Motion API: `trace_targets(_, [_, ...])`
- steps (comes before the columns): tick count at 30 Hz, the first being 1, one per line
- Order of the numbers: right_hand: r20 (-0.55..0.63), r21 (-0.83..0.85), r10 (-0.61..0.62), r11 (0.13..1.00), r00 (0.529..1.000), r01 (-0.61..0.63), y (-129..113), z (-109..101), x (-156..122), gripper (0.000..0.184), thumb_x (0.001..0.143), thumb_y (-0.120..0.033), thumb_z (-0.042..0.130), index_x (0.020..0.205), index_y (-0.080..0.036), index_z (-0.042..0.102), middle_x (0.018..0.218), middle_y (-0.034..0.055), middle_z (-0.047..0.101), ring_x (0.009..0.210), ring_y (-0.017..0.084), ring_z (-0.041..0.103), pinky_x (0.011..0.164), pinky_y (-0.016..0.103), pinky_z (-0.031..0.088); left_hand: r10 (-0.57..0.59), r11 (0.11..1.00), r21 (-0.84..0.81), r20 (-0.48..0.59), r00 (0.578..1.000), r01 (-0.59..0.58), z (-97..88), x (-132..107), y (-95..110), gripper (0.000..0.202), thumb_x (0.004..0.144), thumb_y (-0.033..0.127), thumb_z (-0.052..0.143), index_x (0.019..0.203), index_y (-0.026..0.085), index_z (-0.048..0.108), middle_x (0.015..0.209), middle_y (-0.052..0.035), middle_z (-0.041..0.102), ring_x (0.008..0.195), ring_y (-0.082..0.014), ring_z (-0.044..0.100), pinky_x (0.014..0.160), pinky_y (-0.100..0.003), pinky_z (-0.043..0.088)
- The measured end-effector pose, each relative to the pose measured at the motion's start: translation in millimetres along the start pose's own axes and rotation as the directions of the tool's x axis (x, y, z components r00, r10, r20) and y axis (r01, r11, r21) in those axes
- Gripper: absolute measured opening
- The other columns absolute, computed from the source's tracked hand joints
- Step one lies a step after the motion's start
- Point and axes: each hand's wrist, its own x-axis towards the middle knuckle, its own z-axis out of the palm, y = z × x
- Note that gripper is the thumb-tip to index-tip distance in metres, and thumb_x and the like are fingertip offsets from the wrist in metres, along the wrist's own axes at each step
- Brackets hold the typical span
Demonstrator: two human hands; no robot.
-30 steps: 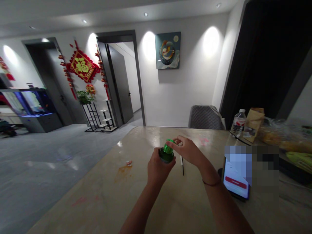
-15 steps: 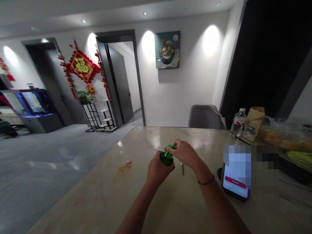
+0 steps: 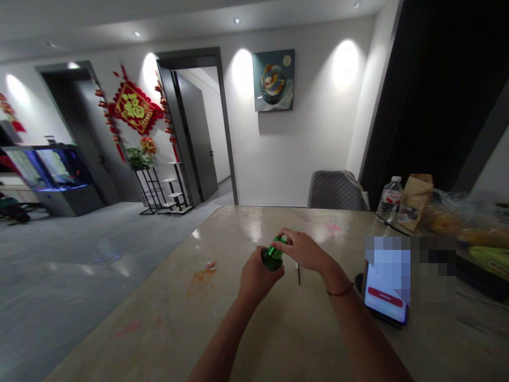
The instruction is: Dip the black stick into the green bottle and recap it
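A dark green bottle (image 3: 271, 262) with a shiny green cap (image 3: 274, 251) is held over the table (image 3: 278, 334). My left hand (image 3: 255, 278) wraps round the body of the bottle from the left. From the right, the fingers of my right hand (image 3: 305, 250) close on the cap at the top. Whether the cap is loose cannot be made out. Just below my right hand lies a thin dark stick (image 3: 299, 276) with a pale end. Small pinkish-white bits (image 3: 210, 265) rest to the left of the bottle, beside an orange stain (image 3: 202, 282).
A phone (image 3: 385, 294) with a lit screen is to the right, partly blurred out. Behind it stand a water bottle (image 3: 390, 200), a brown paper bag (image 3: 414, 201) and plastic bags (image 3: 463, 217). A grey chair (image 3: 338, 190) is at the far table edge.
My right hand and wrist have shifted slightly to the right, with the fingers still on the cap. My left hand keeps its hold on the bottle.
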Motion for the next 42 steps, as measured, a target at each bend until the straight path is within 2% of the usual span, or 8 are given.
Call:
trace_targets(12, [0.117, 0.149, -0.114, 0.984, 0.987, 0.096, 8, -3, -2, 0.019, 0.083, -0.034, 0.042, 0.092, -0.02, 0.05, 0.072, -0.0006, 0.055, 0.062, 0.012, 0.048, 0.06, 0.023, 0.033, 0.02, 1.0, 0.016, 0.017, 1.0, -0.021, -2.7, 1, 1, 0.039, 0.058, 0.029, 0.066, 0.091, 0.021, 0.048, 0.081, -0.001, 0.061, 0.072, -0.0141, 0.057, 0.06, -0.021, 0.036])
trace_targets(21, [0.113, 0.167, -0.144, 0.978, 0.983, 0.124, 9, -4, -2, 0.02, 0.083, -0.034, 0.042, 0.094, -0.02, 0.051, 0.079, 0.0005, 0.056, 0.07, 0.013, 0.051, 0.066, 0.024, 0.037, 0.056, 0.995, -0.089, 0.017, 0.998, -0.054, 0.5, 1, -6, 0.038, 0.059, 0.03, 0.066, 0.09, 0.02, 0.046, 0.08, -0.0003, 0.06, 0.071, -0.013, 0.055, 0.061, -0.021, 0.038])
trace_targets(28, [0.112, 0.292, -0.244, 0.935, 0.963, 0.203, 9, -13, -6, 0.024, 0.083, -0.028, 0.042, 0.104, -0.019, 0.051, 0.095, 0.0023, 0.057, 0.085, 0.013, 0.051, 0.078, 0.024, 0.038, 0.067, 0.969, -0.247, 0.157, 0.985, -0.027, -3.3, 2, -2, 0.036, 0.059, 0.035, 0.066, 0.086, 0.017, 0.05, 0.076, -0.0004, 0.061, 0.07, -0.0137, 0.057, 0.061, -0.023, 0.041])
trace_targets(31, [0.128, 0.281, -0.161, 0.952, 0.979, 0.119, 12, -16, -8, 0.034, 0.083, -0.035, 0.043, 0.113, -0.019, 0.049, 0.09, 0.003, 0.058, 0.079, 0.013, 0.053, 0.074, 0.025, 0.039, 0.057, 0.973, -0.229, 0.129, 0.99, -0.026, -3.3, 2, 1, 0.036, 0.06, 0.037, 0.065, 0.086, 0.017, 0.05, 0.074, -0.0003, 0.061, 0.069, -0.0136, 0.057, 0.06, -0.023, 0.04])
trace_targets(33, [0.132, 0.222, -0.039, 0.975, 0.991, 0.009, 13, -18, -10, 0.05, 0.081, -0.045, 0.043, 0.124, -0.019, 0.04, 0.078, 0.0022, 0.059, 0.068, 0.014, 0.054, 0.066, 0.025, 0.04, 0.045, 0.982, -0.185, 0.096, 0.994, -0.026, -4.2, 1, 1, 0.035, 0.06, 0.036, 0.065, 0.086, 0.018, 0.049, 0.074, -0.0001, 0.061, 0.068, -0.0136, 0.056, 0.06, -0.023, 0.039])
trace_targets(35, [0.067, 0.141, 0.087, 0.985, 0.994, -0.096, 12, -19, -10, 0.062, 0.079, -0.055, 0.04, 0.128, -0.017, 0.035, 0.07, 0.002, 0.059, 0.062, 0.015, 0.054, 0.062, 0.026, 0.039, 0.031, 0.991, -0.129, 0.072, 0.997, -0.022, -5.9, 1, 1, 0.034, 0.061, 0.036, 0.064, 0.085, 0.019, 0.048, 0.074, -0.0003, 0.06, 0.068, -0.0137, 0.056, 0.059, -0.023, 0.038])
trace_targets(39, [-0.075, 0.005, 0.192, 0.981, 0.978, -0.192, 4, -15, -5, 0.057, 0.08, -0.062, 0.028, 0.1, -0.017, 0.057, 0.074, 0.0069, 0.062, 0.071, 0.017, 0.057, 0.066, 0.027, 0.038, 0.026, 0.999, -0.025, 0.058, 0.998, -0.024, -8.4, 0, 1, 0.033, 0.061, 0.034, 0.063, 0.086, 0.02, 0.047, 0.077, -0.001, 0.061, 0.069, -0.0141, 0.056, 0.057, -0.022, 0.035])
trace_targets(42, [-0.099, -0.114, 0.248, 0.959, 0.964, -0.258, -4, -5, -1, 0.057, 0.079, -0.063, 0.027, 0.076, -0.017, 0.061, 0.075, 0.0098, 0.063, 0.075, 0.021, 0.058, 0.065, 0.029, 0.037, 0.019, 0.999, 0.046, 0.077, 0.997, -0.023, -8.9, -1, 4, 0.033, 0.061, 0.034, 0.063, 0.087, 0.021, 0.047, 0.079, -0.0009, 0.062, 0.07, -0.0144, 0.057, 0.056, -0.021, 0.034])
